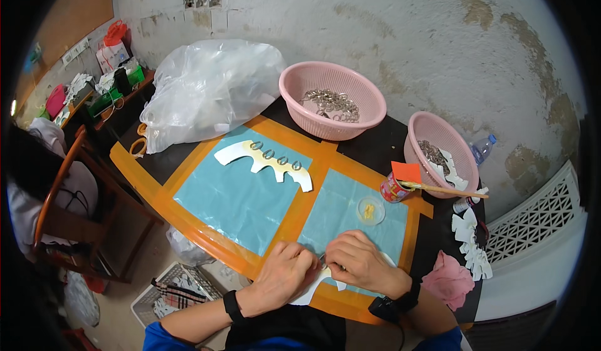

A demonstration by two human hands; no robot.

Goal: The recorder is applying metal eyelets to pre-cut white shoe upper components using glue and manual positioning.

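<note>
My left hand (285,269) and my right hand (364,262) meet at the near edge of the table, fingers closed in a pinch. Between the fingertips shows a small bit of metal, probably a ring, mostly hidden. Below and between the hands is a white scalloped strip (306,296), partly covered by the left hand. Farther left lies another white scalloped strip (240,152) with a row of several metal rings (268,154) along its upper edge. Beyond my right hand stands a clear round dish (361,216) with yellowish stuff (369,211) in it.
Two pink baskets (290,100) (416,154) hold metal rings. A red can (393,190) with a stick (447,191) across it stands right. A plastic bag (210,88) fills the back left. Right lie a pink cloth (448,280) and white pieces (471,249). A person (47,169) sits left.
</note>
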